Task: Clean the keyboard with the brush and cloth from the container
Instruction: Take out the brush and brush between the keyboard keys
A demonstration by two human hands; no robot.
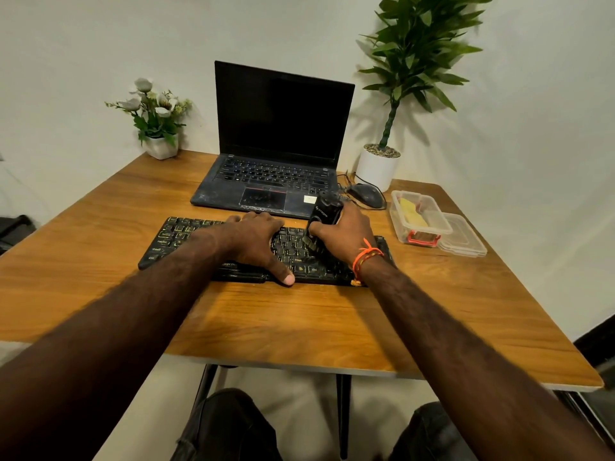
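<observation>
A black keyboard (173,239) with yellow-lit legends lies across the middle of the wooden table (299,317). My left hand (256,242) rests flat on its centre, fingers spread, thumb at the front edge. My right hand (346,232) grips a black brush (324,212); its bristle end touches the keys on the right half. To the right stands a clear plastic container (399,216) holding a yellow cloth (412,212).
An open dark laptop (283,128) sits behind the keyboard, with a wired mouse (366,194) beside it. The container's lid (464,237) lies to its right. A white flower pot (161,146) stands back left, a tall potted plant (377,168) back right.
</observation>
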